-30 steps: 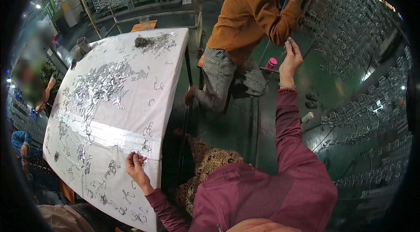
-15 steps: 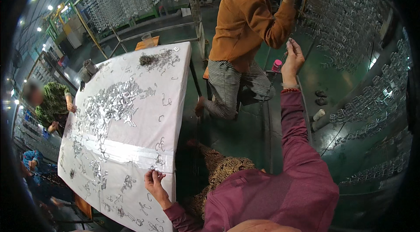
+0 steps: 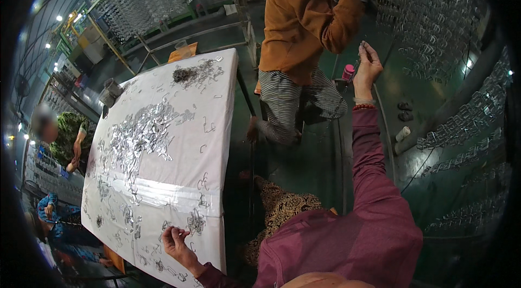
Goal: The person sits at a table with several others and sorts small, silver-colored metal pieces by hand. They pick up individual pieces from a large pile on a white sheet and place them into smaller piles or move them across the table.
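Note:
My left hand [image 3: 176, 242] is low over the near part of the white-covered table [image 3: 209, 152], its fingertips pinched together beside a small tangle of wire hooks [image 3: 196, 223]. Whatever sits in that pinch is too small to make out. Out to the right, my right hand [image 3: 368, 71] is raised above the floor with thumb and forefinger together. A tiny greyish thing seems to show at their tips, but its kind is unclear. Flat shiny metal pieces [image 3: 142, 131] lie heaped across the middle of the table, with loose S-shaped wire hooks [image 3: 203, 181] along its right side.
A co-worker in an orange top [image 3: 304, 11] sits ahead, arm raised by hanging chains of metal pieces [image 3: 434, 16]. More hanging strands [image 3: 461, 147] are at right. Another person [image 3: 68, 138] is across the table. A pink-lidded container [image 3: 348, 72] stands beyond my right wrist.
My left hand has moved nearer and to the left, away from the tape strip, uncovering the hook tangle. My right hand stays raised. The view has shifted slightly.

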Demonstrator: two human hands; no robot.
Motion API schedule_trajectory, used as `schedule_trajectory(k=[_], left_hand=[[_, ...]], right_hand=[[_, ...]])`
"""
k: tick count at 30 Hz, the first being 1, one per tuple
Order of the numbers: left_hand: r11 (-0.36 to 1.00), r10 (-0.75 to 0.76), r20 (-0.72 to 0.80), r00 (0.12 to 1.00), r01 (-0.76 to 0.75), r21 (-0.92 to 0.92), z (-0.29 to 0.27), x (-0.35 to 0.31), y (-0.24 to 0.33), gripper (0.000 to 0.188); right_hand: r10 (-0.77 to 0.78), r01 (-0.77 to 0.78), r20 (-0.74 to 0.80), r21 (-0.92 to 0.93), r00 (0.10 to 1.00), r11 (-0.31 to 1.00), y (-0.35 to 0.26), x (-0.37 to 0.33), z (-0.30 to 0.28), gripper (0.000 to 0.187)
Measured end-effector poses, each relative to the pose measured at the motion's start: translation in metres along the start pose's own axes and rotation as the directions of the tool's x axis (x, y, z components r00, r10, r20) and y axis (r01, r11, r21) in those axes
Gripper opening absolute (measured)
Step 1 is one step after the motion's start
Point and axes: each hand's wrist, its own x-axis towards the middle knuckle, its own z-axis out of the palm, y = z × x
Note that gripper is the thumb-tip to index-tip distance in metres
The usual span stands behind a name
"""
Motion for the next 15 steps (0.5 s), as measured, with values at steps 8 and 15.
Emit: schedule_trajectory(k=[8, 15], left_hand=[[0.998, 0.037, -0.146, 0.989, -0.045, -0.046, -0.003, 0.0, 0.015, 0.01], [0.997, 0.039, -0.147, 0.988, -0.047, -0.053, -0.015, -0.001, 0.009, 0.009]], right_hand=[[-0.025, 0.025, -0.021, 0.0, 0.999, 1.0, 0.016, 0.005, -0.01, 0.019], [-0.149, 0.141, -0.022, -0.21, 0.989, 0.968, 0.022, -0.007, 0.001, 0.05]])
